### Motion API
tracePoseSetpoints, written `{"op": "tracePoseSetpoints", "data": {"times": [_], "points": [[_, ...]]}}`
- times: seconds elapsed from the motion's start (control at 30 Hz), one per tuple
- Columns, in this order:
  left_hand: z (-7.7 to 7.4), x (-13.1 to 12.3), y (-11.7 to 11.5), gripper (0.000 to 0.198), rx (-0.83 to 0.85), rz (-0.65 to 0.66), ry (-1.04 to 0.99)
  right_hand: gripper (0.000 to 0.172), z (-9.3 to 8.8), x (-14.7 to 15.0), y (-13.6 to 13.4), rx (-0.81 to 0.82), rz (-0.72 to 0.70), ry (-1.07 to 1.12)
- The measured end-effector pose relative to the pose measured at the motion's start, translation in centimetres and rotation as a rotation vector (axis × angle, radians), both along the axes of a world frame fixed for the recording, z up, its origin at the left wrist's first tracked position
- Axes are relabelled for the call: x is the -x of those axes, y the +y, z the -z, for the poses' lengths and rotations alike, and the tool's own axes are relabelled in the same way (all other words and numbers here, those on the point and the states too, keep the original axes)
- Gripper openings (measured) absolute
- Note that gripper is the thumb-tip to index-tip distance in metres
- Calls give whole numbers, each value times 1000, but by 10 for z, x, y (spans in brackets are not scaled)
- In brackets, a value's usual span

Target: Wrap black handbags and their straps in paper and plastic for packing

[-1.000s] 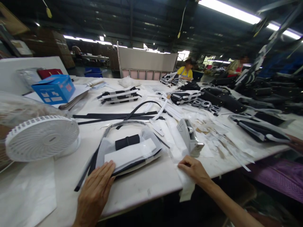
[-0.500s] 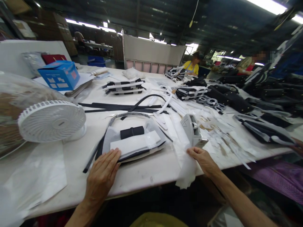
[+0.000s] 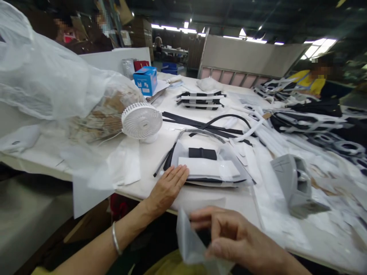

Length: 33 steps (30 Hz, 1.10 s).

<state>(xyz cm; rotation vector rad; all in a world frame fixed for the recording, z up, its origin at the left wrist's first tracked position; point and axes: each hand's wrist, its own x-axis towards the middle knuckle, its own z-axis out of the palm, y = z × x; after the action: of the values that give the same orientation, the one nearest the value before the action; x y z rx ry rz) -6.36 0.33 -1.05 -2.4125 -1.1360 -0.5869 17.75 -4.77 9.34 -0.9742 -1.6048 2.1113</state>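
My left hand [image 3: 169,185] lies flat, fingers stretched, on the near left edge of a black-and-grey bag [image 3: 183,151] with a looped handle. On the bag sit a folded white sheet [image 3: 205,168], a strip of clear tape over its right end, and a rolled black piece [image 3: 202,153]. Close to me, in front of the table edge, my right hand [image 3: 237,236] has its fingers curled on a translucent plastic sheet [image 3: 187,238]. Part of that sheet is hidden behind the hand, and the hand is slightly blurred.
A grey tape dispenser [image 3: 289,183] stands at the right beside paper scraps. To the left are a white fan [image 3: 142,121], a large plastic sack [image 3: 57,80] and a blue box [image 3: 145,81]. Black straps [image 3: 197,124] lie behind the bag. A person in yellow [image 3: 312,82] is at the far right.
My right hand has moved from beside the tape dispenser toward my body, bringing a plastic sheet with it. My left hand stays on the bag. The view has turned left.
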Motion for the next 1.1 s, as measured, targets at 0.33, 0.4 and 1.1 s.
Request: {"op": "tracePoseSetpoints", "data": {"times": [0.33,0.4,1.1], "points": [[-9,4,13,38,-121,56,252,34,15,28,10,-6,94,-192],[-9,4,14,37,-134,60,229,37,14,27,22,-80,200,-189],[-8,4,9,47,-98,33,123,19,49,59,267,-746,52,-366]]}}
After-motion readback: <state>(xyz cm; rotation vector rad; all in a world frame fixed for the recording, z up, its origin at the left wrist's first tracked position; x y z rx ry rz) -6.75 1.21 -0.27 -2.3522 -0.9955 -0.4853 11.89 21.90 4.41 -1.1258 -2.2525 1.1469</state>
